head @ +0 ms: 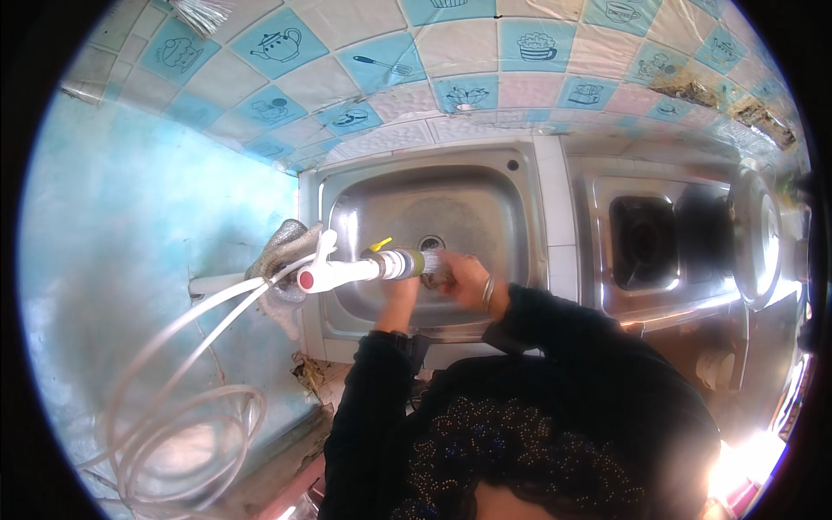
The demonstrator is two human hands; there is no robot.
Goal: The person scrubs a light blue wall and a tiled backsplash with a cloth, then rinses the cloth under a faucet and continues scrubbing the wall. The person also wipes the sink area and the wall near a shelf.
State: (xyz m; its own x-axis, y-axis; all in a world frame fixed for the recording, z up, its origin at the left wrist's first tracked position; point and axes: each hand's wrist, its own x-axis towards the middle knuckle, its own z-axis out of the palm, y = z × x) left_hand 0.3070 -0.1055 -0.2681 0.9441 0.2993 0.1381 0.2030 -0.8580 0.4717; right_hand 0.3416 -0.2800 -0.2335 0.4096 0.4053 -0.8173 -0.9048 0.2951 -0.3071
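Note:
Water runs from a white plastic tap [344,273] with a hose-type end piece into a stainless-steel sink [364,188]. My right hand [467,279], with bangles on its wrist, is beside the stream [431,260], its fingers bent toward a small brownish-grey thing [437,278] that is too blurred to name. Below the tap's end is my left hand [399,300]; the tap hides its fingers. Whether either hand grips that thing cannot be made out. The round drain [431,244] lies just beyond the hands.
Looped white hoses [195,315] hang on the left wall. Mesh and cloth [283,260] wrap the pipe behind the tap. A yellow valve lever [381,244] sticks up nearby. To the right are a gas stove [643,240] and a round metal lid or pan [757,234].

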